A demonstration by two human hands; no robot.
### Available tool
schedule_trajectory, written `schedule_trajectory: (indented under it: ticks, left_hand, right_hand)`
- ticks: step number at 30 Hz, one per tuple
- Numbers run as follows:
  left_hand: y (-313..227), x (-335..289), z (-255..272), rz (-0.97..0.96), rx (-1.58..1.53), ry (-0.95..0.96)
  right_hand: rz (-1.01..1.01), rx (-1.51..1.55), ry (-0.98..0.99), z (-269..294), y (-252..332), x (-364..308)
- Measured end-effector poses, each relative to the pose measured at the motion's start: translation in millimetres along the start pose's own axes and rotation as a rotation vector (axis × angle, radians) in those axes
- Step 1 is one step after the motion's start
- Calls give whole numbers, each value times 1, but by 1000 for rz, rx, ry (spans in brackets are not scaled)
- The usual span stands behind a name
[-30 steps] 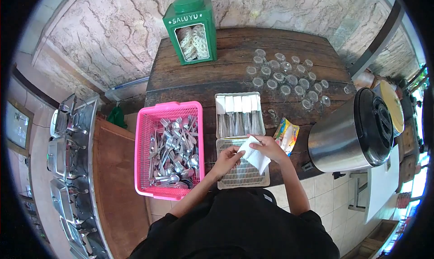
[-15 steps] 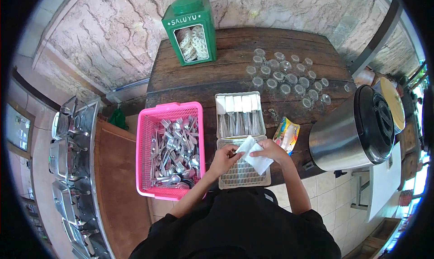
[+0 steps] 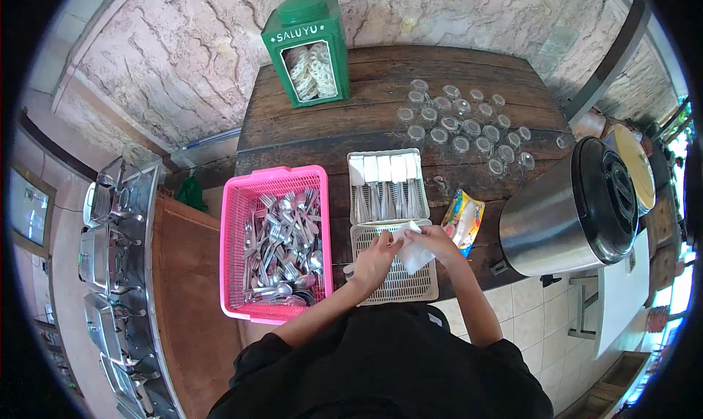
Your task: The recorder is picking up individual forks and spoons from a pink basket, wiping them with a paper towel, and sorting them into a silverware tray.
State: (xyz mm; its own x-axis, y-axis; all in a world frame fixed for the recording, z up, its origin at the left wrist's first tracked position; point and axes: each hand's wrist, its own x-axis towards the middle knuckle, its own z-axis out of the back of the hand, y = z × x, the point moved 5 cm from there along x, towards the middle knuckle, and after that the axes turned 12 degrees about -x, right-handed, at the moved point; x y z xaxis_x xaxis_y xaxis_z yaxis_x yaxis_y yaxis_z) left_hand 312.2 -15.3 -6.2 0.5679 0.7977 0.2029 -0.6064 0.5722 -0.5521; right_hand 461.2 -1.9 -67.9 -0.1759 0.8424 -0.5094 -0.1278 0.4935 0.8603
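Observation:
A white paper napkin (image 3: pixel 416 256) is between my two hands, over the cream slatted basket (image 3: pixel 395 297). My right hand (image 3: pixel 438 243) pinches its upper right part. My left hand (image 3: pixel 375 262) is closed, its fingertips at the napkin's left edge. A small pale metallic end (image 3: pixel 348 270) shows beside my left hand; what it belongs to is hidden. Just beyond lies a cream tray (image 3: pixel 353 214) with several pieces of cutlery (image 3: pixel 387 199) side by side, their far ends wrapped in white napkins. Left of my hands stands a pink basket (image 3: pixel 227 251) of loose forks and spoons (image 3: pixel 282 236).
A colourful plastic packet (image 3: pixel 463 220) lies right of my right hand. Upturned glasses (image 3: pixel 472 128) stand on the wooden table (image 3: pixel 293 141). A green lantern-shaped box (image 3: pixel 310 49) is at the back left, a large steel drinks urn (image 3: pixel 549 214) at the right.
My left hand has turned over and its fingers have moved up and right. The napkin has been drawn together and looks narrower. The pale metallic end now shows beside my left hand.

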Motion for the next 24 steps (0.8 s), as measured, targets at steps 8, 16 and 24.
schedule_trajectory:
  ticks: [8,16,24]
  left_hand:
    - [30,0,-15,573,-890,-29]
    - [37,0,-14,590,-959,109]
    - [43,-2,-17,581,-980,35]
  right_hand:
    - [233,-407,-90,3,22,-2]
    - [68,-632,13,3,21,-9]
    - [115,-590,-6,-1,19,-9]
